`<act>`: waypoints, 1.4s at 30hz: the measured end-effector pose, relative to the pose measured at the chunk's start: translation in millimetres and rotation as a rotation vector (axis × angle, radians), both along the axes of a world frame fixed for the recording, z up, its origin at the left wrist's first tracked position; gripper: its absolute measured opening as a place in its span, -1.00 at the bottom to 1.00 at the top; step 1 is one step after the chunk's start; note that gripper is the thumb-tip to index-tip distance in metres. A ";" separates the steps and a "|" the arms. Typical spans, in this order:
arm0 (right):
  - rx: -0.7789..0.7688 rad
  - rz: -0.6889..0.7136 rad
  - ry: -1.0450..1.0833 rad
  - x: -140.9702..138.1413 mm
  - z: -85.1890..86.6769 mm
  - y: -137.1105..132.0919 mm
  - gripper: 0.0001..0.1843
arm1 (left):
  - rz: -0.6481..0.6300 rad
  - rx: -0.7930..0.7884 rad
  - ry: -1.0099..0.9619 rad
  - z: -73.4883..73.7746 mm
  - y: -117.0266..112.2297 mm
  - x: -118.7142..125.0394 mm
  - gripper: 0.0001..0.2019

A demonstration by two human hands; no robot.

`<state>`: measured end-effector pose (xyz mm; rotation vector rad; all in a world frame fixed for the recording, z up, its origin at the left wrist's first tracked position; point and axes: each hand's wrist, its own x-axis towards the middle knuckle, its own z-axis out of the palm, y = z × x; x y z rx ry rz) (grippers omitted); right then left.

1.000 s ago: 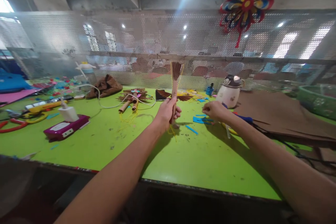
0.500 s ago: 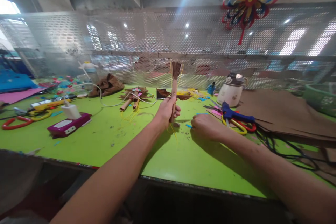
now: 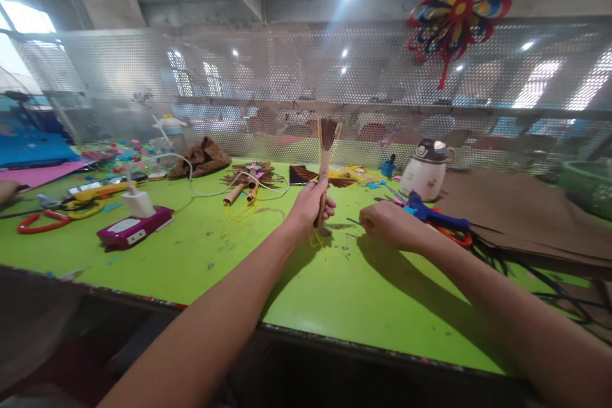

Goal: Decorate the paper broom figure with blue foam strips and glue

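Observation:
A closed pleated fan of brown paper (image 3: 328, 134) with a tube-like handle stands nearly upright in my left hand (image 3: 313, 203). My left fingers wrap around the handle, and yellow strings run along the pleats and hang below. My right hand (image 3: 382, 222) is closed just above the green table, to the right of the fan. A thin blue strip (image 3: 354, 221) juts out from its pinched fingertips; its other end is hidden. Just beyond my right wrist lie blue-handled scissors (image 3: 433, 211), near a red handle loop (image 3: 456, 236).
Brown pleated paper with tubes (image 3: 251, 180) lies left of centre. A purple power strip (image 3: 134, 226) with a white plug stands at left. A white jug (image 3: 423, 172), brown paper sheets (image 3: 516, 217) and black cords are at right. Behind rises a perforated screen (image 3: 287, 76).
My right hand has risen slightly, with the blue strip moving along with it. My left hand holds the fan much as before. The whole view has shifted a little.

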<state>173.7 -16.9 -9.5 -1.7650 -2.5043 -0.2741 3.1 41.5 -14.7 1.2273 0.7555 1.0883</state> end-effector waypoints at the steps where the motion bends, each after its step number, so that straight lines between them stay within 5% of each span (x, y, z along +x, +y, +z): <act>1: 0.015 0.001 0.044 4.5 6.0 -1.0 -0.78 | -0.018 -0.013 0.003 -0.1 -0.6 0.3 -0.82; 5: -0.004 0.049 0.527 20.1 21.2 -6.5 -0.84 | -0.081 -0.050 -0.003 -0.4 -6.3 3.7 -0.85; 8: 0.205 0.140 0.770 21.3 21.5 -10.4 -0.89 | -0.118 -0.041 0.000 -1.3 -10.9 7.2 -0.85; 12: 0.589 0.269 0.625 12.8 17.3 -11.7 -0.90 | -0.155 -0.038 0.018 -1.2 -16.4 10.7 -0.84; 18: 0.817 0.330 0.402 10.8 12.0 -8.1 -0.79 | -0.188 -0.077 0.086 1.8 -25.2 13.0 -0.80; 27: 0.898 0.372 0.306 3.5 3.9 -4.6 -0.76 | -0.278 -0.082 0.122 -0.5 -30.7 15.8 -0.54; 42: 0.849 0.338 0.271 5.8 3.7 -5.9 -0.70 | -0.311 -0.049 0.038 -1.5 -29.0 15.6 -0.63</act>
